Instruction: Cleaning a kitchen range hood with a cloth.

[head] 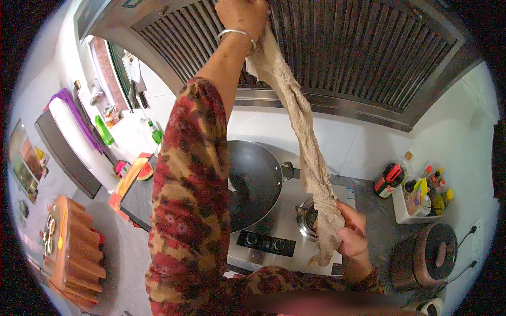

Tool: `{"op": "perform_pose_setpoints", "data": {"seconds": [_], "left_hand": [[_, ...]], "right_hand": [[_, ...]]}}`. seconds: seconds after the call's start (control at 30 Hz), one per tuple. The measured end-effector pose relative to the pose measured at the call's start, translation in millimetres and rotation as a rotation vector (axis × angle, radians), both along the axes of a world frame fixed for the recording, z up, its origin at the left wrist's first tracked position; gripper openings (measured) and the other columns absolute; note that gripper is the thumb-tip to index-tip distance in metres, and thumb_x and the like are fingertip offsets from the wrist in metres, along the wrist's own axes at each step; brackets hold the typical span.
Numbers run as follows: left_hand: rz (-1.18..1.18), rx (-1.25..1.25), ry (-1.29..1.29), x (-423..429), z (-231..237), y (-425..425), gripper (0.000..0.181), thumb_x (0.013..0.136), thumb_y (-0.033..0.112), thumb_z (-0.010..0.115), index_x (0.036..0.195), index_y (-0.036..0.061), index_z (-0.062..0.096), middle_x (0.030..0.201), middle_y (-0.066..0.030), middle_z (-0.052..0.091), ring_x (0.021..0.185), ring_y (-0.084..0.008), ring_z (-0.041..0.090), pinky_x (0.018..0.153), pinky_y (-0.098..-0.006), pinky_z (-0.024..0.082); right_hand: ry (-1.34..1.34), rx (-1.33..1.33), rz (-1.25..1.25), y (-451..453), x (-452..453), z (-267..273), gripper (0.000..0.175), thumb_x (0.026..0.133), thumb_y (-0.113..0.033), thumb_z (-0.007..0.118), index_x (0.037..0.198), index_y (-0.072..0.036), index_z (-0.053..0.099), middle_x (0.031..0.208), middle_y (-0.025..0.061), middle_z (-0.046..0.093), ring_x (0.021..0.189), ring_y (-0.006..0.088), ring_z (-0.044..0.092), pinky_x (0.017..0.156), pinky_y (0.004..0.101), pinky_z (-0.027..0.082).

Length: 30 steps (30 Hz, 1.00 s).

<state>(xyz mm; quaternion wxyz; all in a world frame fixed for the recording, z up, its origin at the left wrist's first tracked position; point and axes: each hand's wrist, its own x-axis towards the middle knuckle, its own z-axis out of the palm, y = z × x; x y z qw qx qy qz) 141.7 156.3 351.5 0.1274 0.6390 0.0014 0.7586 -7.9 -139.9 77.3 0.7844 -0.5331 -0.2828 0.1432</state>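
Note:
A long beige cloth (306, 126), twisted along its length, hangs taut on a slant between my hands. My left hand (242, 15) is raised in front of the slatted range hood (348, 51) and grips the cloth's upper end; the frame's top edge cuts off part of the fingers. A silver bangle (237, 32) circles that wrist. Lower down on the right, my right hand (352, 233) is closed around the cloth near its lower end, above the gas burner (306, 221). A short loose tail dangles below that grip.
A black wok (257, 181) sits on the left of the steel gas stove (272, 219), partly behind my left sleeve. To the right are a dark sauce bottle (389, 179), a white bin of bottles (415, 215) and a brown cooker (425, 254). Cut watermelon (145, 172) lies left.

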Motion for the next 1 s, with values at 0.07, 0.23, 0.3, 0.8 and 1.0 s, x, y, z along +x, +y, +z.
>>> {"op": "perform_pose_setpoints", "data": {"seconds": [0.07, 0.23, 0.3, 0.8, 1.0], "left_hand": [[-0.08, -0.062, 0.063, -10.2, 11.4, -10.6, 0.009, 0.068, 0.002, 0.058, 0.069, -0.0063, 0.056, 0.064, -0.0195, 0.058, 0.055, -0.0261, 0.054, 0.057, -0.0329, 0.044], [-0.115, -0.049, 0.04, -9.4, 5.3, -4.8, 0.011, 0.072, 0.003, 0.06, 0.068, -0.0066, 0.057, 0.064, -0.0201, 0.059, 0.055, -0.0255, 0.056, 0.058, -0.0328, 0.045], [-0.066, -0.036, 0.035, -1.6, -4.6, -7.5, 0.012, 0.074, 0.004, 0.059, 0.069, -0.0068, 0.057, 0.065, -0.0199, 0.059, 0.056, -0.026, 0.056, 0.058, -0.0332, 0.046], [-0.138, -0.189, 0.4, 64.0, -152.1, -0.9, 0.012, 0.074, 0.016, 0.059, 0.074, 0.0051, 0.058, 0.08, -0.0159, 0.061, 0.076, -0.0373, 0.059, 0.068, -0.0437, 0.048], [-0.2, -0.309, 0.562, 70.0, -184.2, -5.7, 0.011, 0.073, 0.015, 0.06, 0.075, 0.0047, 0.056, 0.082, -0.0154, 0.06, 0.08, -0.0358, 0.059, 0.071, -0.0435, 0.047]], "right_hand": [[0.016, -0.019, 0.012, -3.0, 1.5, 6.9, 0.08, 0.065, -0.04, 0.063, 0.119, 0.014, 0.041, 0.091, 0.0168, 0.061, 0.076, 0.0207, 0.061, 0.068, 0.03, 0.05], [0.023, -0.051, 0.062, 2.7, 6.1, 6.9, 0.083, 0.063, -0.042, 0.065, 0.119, 0.015, 0.041, 0.092, 0.0171, 0.061, 0.078, 0.0207, 0.062, 0.068, 0.0295, 0.051], [0.06, -0.045, 0.057, 2.4, 6.7, 2.0, 0.084, 0.063, -0.042, 0.066, 0.119, 0.015, 0.041, 0.095, 0.0173, 0.061, 0.081, 0.0215, 0.063, 0.069, 0.0306, 0.051], [0.087, -0.173, 0.078, -2.2, 20.1, -48.3, 0.071, 0.068, -0.029, 0.059, 0.122, 0.014, 0.04, 0.11, 0.0192, 0.056, 0.094, 0.0241, 0.06, 0.083, 0.0347, 0.047], [0.033, -0.136, 0.07, 0.0, 19.4, -58.4, 0.07, 0.069, -0.03, 0.06, 0.121, 0.014, 0.041, 0.109, 0.0197, 0.057, 0.092, 0.0245, 0.06, 0.082, 0.0337, 0.047]]}}
